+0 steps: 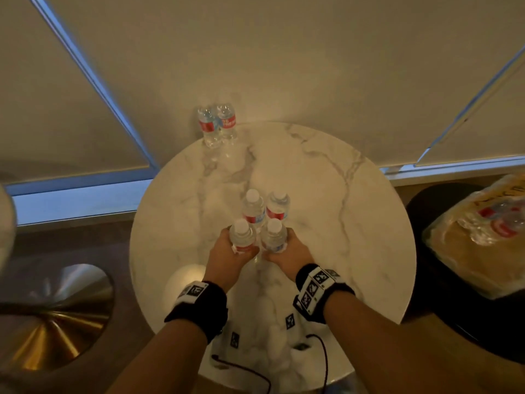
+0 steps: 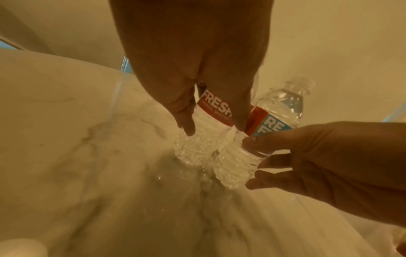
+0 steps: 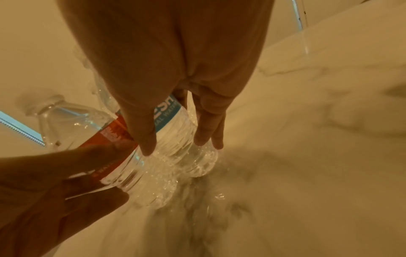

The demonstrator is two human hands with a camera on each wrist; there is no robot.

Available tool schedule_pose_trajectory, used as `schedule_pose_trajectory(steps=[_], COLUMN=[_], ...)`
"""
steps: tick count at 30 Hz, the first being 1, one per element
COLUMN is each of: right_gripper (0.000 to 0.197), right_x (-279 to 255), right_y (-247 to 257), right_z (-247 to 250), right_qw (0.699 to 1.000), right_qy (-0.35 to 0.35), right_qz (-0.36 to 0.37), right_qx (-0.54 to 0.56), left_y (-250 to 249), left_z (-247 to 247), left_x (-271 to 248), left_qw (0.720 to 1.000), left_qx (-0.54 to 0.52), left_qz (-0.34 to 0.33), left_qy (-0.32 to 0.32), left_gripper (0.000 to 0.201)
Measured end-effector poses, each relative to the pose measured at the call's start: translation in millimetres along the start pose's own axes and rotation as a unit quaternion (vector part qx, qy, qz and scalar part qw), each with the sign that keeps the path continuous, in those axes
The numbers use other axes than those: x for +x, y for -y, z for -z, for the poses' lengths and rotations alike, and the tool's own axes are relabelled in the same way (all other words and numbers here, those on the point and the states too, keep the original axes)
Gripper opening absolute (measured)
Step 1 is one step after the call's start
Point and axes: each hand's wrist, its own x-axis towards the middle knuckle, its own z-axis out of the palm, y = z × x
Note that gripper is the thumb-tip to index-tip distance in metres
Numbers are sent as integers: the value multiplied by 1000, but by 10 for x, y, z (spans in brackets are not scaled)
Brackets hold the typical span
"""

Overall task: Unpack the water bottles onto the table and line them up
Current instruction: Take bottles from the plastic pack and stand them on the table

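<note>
On the round marble table (image 1: 355, 223) my left hand (image 1: 235, 251) grips one clear water bottle (image 1: 242, 236) around its body. My right hand (image 1: 287, 251) grips a second bottle (image 1: 273, 236) right beside it. Both are upright, with their bottoms at or just above the tabletop. Two more bottles (image 1: 252, 207) (image 1: 277, 206) stand close behind them, and another pair (image 1: 217, 125) stands at the far edge. The left wrist view shows my left hand (image 2: 214, 129) curled round the red-labelled bottle (image 2: 211, 139). In the right wrist view my right hand (image 3: 178, 147) wraps its bottle (image 3: 173, 132).
A torn plastic-wrapped pack (image 1: 488, 231) with bottles inside lies on a dark stool at the right. A brass-coloured round base (image 1: 56, 314) sits on the floor at the left. Black cables (image 1: 241, 365) and small printed markers lie on the table's near edge. Window blinds hang behind.
</note>
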Motion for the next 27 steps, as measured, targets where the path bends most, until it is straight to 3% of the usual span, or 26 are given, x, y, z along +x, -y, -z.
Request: schedule_pose_trajectory(steps=[2,4,6,9,11,18,23,27], right_gripper=[78,78,64,30,19,22,20,39], right_x=[-27,-88,-176,-319,-391,-413,-51,337], right_y=[-59,-195,-365,-695,-922,-1739,-2379,-2698], right_z=[49,173,399,870,1238,2828,3875,4502], right_qw=[999,998,997,997,994,953,896,860], right_qy=[21,28,19,-34,-96,-263,-355,-392], right_qz=[-16,-42,-59,-58,-51,-141,-202,-221], right_qx=[-35,-48,-40,-22,-16,44,171,240], left_y=[67,175,213,132,-55,-1092,-1842,-2252], left_z=[-9,-34,-84,-332,-588,-2230,-3620,-4661], left_x=[-50,-151,-301,-495,-536,-398,-233,49], left_qw=[998,982,958,946,933,911,891,873], left_qx=[52,175,268,301,324,283,211,209], left_qz=[25,64,65,13,-32,-191,-243,-262], left_qy=[8,36,75,117,150,232,321,355], left_gripper=[60,57,22,30,26,37,31,25])
